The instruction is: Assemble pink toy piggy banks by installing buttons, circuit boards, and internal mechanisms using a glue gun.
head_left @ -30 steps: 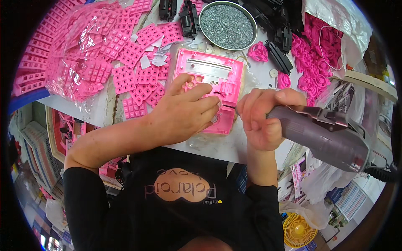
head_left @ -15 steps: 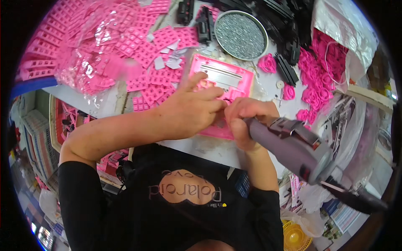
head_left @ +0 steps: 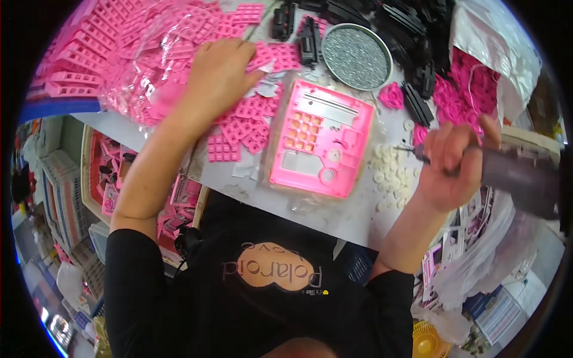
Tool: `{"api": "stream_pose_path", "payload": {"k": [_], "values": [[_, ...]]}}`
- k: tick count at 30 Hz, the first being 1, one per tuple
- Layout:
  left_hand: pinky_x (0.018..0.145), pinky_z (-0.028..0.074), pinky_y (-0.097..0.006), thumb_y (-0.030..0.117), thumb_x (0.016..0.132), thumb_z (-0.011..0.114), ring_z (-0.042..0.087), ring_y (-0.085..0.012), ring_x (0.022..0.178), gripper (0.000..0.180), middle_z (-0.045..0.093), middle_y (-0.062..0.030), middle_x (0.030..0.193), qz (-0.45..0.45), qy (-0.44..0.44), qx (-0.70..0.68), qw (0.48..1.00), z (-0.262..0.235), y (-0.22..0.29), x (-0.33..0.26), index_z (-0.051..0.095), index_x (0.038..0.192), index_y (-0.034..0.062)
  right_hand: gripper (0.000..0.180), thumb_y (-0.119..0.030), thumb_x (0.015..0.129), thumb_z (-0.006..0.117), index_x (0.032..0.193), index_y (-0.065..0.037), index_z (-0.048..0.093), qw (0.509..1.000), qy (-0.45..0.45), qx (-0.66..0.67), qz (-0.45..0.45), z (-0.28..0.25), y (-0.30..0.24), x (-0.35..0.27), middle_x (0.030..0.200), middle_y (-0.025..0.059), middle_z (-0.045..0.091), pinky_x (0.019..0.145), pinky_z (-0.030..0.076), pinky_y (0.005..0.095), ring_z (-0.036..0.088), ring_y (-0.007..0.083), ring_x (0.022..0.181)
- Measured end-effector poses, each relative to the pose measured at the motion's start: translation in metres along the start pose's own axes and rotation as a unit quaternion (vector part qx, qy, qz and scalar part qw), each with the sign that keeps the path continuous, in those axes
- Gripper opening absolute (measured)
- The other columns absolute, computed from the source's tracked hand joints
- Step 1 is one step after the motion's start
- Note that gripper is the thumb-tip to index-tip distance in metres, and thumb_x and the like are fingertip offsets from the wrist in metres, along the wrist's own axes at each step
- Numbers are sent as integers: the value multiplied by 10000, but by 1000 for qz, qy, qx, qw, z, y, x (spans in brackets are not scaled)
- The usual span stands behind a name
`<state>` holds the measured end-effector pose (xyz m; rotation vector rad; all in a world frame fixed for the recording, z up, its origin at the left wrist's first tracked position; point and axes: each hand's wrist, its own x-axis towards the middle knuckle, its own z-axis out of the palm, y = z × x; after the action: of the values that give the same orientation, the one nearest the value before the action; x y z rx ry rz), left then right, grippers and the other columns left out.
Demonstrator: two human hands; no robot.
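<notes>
A pink plastic casing [head_left: 359,134] lies open side up on a clear plastic bag in front of me. It has a metal strip, a block of square openings and round recesses. My left hand [head_left: 222,71] rests over a heap of pink keypad-like grid pieces [head_left: 249,134], thumb spread from the fingers; its fingertips are partly hidden. To the right of the casing, my right hand [head_left: 450,164] grips a grey electric screwdriver [head_left: 516,179], slightly blurred. The tool's thin bit points left, over small white discs [head_left: 391,176], apart from the casing.
A round tin of small metal screws [head_left: 355,56] stands beyond the casing, near black plastic parts [head_left: 418,104]. Pink cord-like coils [head_left: 459,89] spill from a silvery bag [head_left: 498,45] at far right. Below the table's left edge sits a bin of pink parts [head_left: 173,221].
My left hand has left the casing and moved up-left onto the pink grid pieces. My right hand has drawn the screwdriver away to the right, uncovering the casing and the white discs.
</notes>
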<state>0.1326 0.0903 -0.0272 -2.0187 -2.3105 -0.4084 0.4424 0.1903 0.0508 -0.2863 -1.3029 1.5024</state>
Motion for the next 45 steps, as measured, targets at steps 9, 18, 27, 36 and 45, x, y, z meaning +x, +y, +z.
{"api": "stream_pose_path", "payload": {"k": [9,18,27,36,45], "values": [[773,539,-316,209,1014,583,693,-184,837,222,721,-87,911,-174,58,-531,827,-40,14,-24,687,1010,12,732,-81,788,766,1399,57,386,850,188,-439,-222,16,-10,-17,1045,135,648,833,504,356,589,278,1052],[807,587,-329,226,1046,552,707,-175,870,247,711,-95,966,-291,-191,-824,448,-27,66,-79,631,1113,2,495,-2,620,808,1077,-140,679,838,-146,-508,-139,34,44,-73,1214,74,634,951,459,433,535,346,1119],[769,559,-290,206,1037,579,689,-144,864,210,698,-85,978,-255,-236,-814,465,-23,69,-95,627,1091,9,384,-84,606,791,982,-95,716,814,-283,-466,-199,39,41,-57,1026,43,666,723,532,376,596,275,898],[775,527,-312,79,939,677,670,-150,885,184,708,-75,997,-43,-139,-597,789,-59,82,-101,673,1102,-6,340,-62,743,805,1068,-65,702,836,-247,-483,78,60,24,-67,1003,83,660,653,504,323,611,228,828],[875,510,-327,-27,898,593,665,-187,972,184,705,-111,1035,-118,-124,-565,807,-54,49,-109,695,1052,-26,278,-58,861,757,1126,-18,683,834,-216,-419,285,49,65,-41,973,74,695,595,504,242,633,90,677]]}}
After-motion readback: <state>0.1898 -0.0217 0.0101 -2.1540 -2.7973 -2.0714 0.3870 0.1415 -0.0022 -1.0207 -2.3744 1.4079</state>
